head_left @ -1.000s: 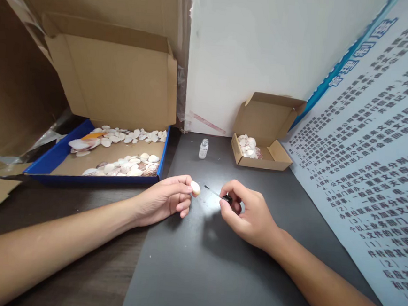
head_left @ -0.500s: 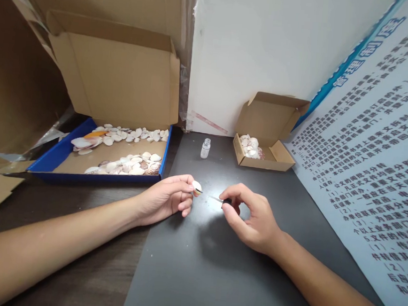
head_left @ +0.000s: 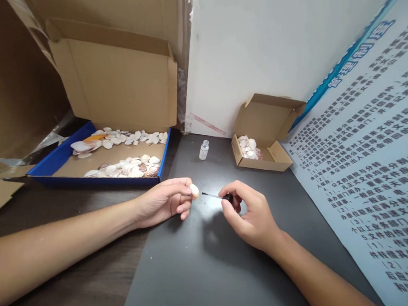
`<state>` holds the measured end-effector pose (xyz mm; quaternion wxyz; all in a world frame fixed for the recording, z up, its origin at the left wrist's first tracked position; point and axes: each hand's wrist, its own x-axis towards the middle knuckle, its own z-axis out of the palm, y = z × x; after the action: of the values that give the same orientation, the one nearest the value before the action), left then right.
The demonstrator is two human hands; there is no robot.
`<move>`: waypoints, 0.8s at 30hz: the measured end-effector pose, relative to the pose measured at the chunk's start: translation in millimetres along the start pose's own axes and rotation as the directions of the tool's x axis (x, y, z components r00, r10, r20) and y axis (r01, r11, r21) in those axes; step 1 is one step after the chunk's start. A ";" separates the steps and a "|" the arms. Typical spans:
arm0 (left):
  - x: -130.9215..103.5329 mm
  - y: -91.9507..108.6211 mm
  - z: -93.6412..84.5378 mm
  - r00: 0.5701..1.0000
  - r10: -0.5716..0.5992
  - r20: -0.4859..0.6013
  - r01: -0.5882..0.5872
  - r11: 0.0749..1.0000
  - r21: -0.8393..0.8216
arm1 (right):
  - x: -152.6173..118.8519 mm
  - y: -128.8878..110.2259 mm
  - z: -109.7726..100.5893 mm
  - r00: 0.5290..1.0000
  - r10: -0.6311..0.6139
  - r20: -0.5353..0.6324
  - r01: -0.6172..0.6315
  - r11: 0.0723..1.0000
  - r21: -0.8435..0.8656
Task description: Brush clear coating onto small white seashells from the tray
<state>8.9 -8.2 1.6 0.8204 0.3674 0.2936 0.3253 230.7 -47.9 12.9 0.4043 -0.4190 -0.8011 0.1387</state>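
Observation:
My left hand (head_left: 165, 202) pinches a small white seashell (head_left: 194, 191) between thumb and fingers above the grey mat. Opposite it, my right hand (head_left: 250, 213) is closed on the black cap of a small applicator brush (head_left: 212, 195). The brush's thin stem points left, and its dark tip is just short of the shell, apart from it. Behind both hands a small clear glass bottle (head_left: 203, 150) stands upright on the mat, uncapped, with a pale label.
At the left, a blue-sided cardboard box (head_left: 92, 179) with raised lid holds many shells in two groups. A smaller open cardboard box (head_left: 264, 164) with white shells stands back right. A printed poster (head_left: 371, 185) slopes along the right; a white panel (head_left: 269, 45) rises behind.
The brush tip has drawn away from the shell; it overlapped the shell's edge before. The shell has turned in my left fingers, showing more of its white face.

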 end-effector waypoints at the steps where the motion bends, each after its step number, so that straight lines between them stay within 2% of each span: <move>1: 0.1 0.0 0.2 1.000 -0.001 0.000 0.001 1.000 -0.002 | 0.0 0.0 -0.1 1.000 -0.021 -0.008 0.021 0.999 0.024; 3: 0.4 0.0 0.4 1.000 -0.006 0.001 0.006 1.000 -0.004 | -0.3 -0.2 -0.1 0.998 -0.061 0.006 0.060 0.996 0.063; 6: 0.5 -0.4 0.3 1.000 -0.002 -0.008 0.002 1.000 -0.006 | -0.8 -0.8 0.2 0.997 -0.058 0.046 0.057 0.998 0.026; 12: -0.7 -0.4 -0.9 1.000 0.006 -0.007 -0.006 1.000 -0.008 | -0.7 -2.3 0.8 0.997 -0.072 0.000 0.072 0.995 0.065; 17: -0.5 -0.1 1.1 1.000 0.004 -0.013 -0.004 1.000 0.011 | -1.3 -1.7 0.4 1.000 -0.016 0.001 0.016 1.000 0.002; 19: -0.3 -0.7 1.9 1.000 -0.001 -0.002 0.001 1.000 0.026 | -1.7 -1.1 0.1 0.999 -0.033 -0.019 0.034 0.999 0.037; 22: -0.2 -1.7 2.2 1.000 -0.013 0.017 0.012 0.999 0.053 | -1.7 -0.5 0.8 0.998 -0.065 -0.006 0.065 0.993 0.095; 24: -0.3 -2.4 1.9 0.999 -0.021 0.027 0.018 0.997 0.079 | -1.3 -0.3 1.4 0.999 -0.050 0.010 0.049 0.996 0.071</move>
<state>10.8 -10.4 0.8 0.8125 0.4009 0.2981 0.3003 229.9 -48.9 11.5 0.4172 -0.3836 -0.8084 0.1592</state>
